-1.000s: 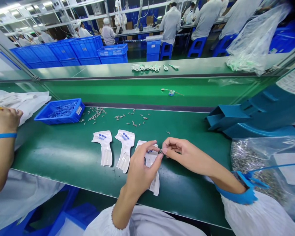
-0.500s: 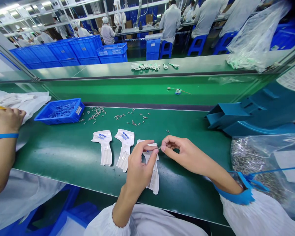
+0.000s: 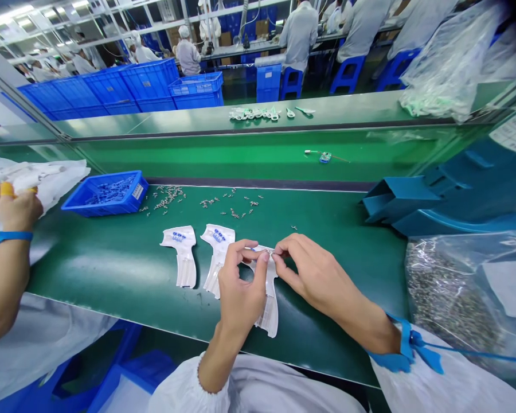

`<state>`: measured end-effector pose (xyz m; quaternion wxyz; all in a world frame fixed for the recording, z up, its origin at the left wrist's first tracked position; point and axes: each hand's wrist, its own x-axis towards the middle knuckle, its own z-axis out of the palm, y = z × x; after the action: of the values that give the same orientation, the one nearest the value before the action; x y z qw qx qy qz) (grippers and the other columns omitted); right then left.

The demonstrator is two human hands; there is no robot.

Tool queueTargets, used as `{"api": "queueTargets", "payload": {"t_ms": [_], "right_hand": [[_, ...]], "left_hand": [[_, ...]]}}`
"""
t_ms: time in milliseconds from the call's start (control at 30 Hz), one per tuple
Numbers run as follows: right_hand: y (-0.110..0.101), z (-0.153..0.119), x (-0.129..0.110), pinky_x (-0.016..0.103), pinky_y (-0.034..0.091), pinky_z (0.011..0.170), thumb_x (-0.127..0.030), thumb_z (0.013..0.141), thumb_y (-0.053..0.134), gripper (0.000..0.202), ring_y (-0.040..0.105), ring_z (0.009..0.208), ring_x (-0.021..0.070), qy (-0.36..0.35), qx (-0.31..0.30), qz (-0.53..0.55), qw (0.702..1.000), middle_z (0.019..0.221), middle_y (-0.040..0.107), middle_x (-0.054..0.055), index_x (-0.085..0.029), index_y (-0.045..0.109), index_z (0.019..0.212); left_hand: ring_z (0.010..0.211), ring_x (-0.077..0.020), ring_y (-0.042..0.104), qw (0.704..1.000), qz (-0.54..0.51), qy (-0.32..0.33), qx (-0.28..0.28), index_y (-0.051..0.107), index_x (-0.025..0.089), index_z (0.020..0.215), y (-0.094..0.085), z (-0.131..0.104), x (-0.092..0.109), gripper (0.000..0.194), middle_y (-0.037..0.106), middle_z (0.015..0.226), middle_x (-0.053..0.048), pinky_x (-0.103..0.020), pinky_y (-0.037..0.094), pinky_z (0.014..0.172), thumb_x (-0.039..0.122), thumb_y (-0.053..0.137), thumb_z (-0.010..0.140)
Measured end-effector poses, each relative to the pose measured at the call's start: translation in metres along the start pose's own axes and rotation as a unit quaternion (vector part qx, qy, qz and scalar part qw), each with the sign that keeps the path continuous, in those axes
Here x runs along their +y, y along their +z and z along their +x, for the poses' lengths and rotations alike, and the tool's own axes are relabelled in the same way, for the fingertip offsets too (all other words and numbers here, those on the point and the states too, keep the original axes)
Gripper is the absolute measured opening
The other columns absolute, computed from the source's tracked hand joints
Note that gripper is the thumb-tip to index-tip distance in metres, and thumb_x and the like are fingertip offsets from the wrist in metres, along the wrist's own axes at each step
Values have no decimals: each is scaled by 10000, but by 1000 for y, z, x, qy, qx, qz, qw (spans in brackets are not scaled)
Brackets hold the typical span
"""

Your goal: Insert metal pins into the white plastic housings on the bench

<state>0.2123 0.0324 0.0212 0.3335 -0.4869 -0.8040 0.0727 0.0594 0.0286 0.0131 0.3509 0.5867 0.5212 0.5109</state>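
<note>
Both my hands meet over the upper end of a white plastic handle shell (image 3: 270, 312), the rightmost of three on the bench. My left hand (image 3: 243, 289) pinches a small shiny metal part (image 3: 270, 251) between thumb and fingers. From the other side, the closed fingertips of my right hand (image 3: 312, 269) touch the same spot; what exactly they grip is too small to tell. Two similar shells, a left one (image 3: 184, 258) and a middle one (image 3: 217, 252), lie to the left, with blue pieces in their upper ends.
Loose metal parts (image 3: 167, 198) lie scattered behind the shells. A blue tray (image 3: 75, 205) holds blue pieces. At right stand a teal fixture (image 3: 406, 201) and a clear bag of metal parts (image 3: 451, 292). A co-worker's hand (image 3: 19, 212) is at left. A small circuit board (image 3: 325, 157) lies on the green strip.
My right hand has shifted left and closed in on my left fingertips, over the shell's top. The circuit board has moved right along the strip. The co-worker's hand has turned.
</note>
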Motion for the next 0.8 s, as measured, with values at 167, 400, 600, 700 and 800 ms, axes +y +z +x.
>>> {"api": "queueTargets", "payload": {"t_ms": [167,400,600,700,800], "right_hand": [[7,-1,-6,340,456,703,-195,979,447,157,595,761,202,-27,47,-96,994,829,667,77,-210,579,896],[9,-1,-4,324,472,731,-210,977,465,132,605,807,192,-12,40,9,999,856,662,70,-208,570,899],[7,2,13,290,484,703,-321,942,515,140,604,769,172,183,-5,164,969,832,644,34,-223,572,860],[5,2,16,285,499,711,-397,920,549,200,622,776,175,232,-25,265,936,832,661,31,-215,597,852],[4,2,15,289,513,721,-462,901,571,260,629,778,177,257,-42,345,902,813,657,34,-210,595,844]], "left_hand": [[769,-151,630,999,-37,-19,2,546,227,1056,1,3,2,191,660,759,21,-298,471,781,275,643,898],[771,-137,630,1000,-15,12,-16,571,228,1066,-2,4,1,144,642,765,23,-274,485,784,268,587,928],[972,-178,644,991,91,83,-49,612,228,1135,-8,8,-4,201,690,1060,-51,-323,499,864,239,565,939],[1037,-197,641,985,103,103,-91,629,239,1140,-8,10,-5,214,700,1095,-47,-344,495,902,227,593,930],[1003,-201,651,985,98,97,-103,655,241,1082,-6,10,-4,173,712,1051,-40,-345,503,885,222,628,912]]}}
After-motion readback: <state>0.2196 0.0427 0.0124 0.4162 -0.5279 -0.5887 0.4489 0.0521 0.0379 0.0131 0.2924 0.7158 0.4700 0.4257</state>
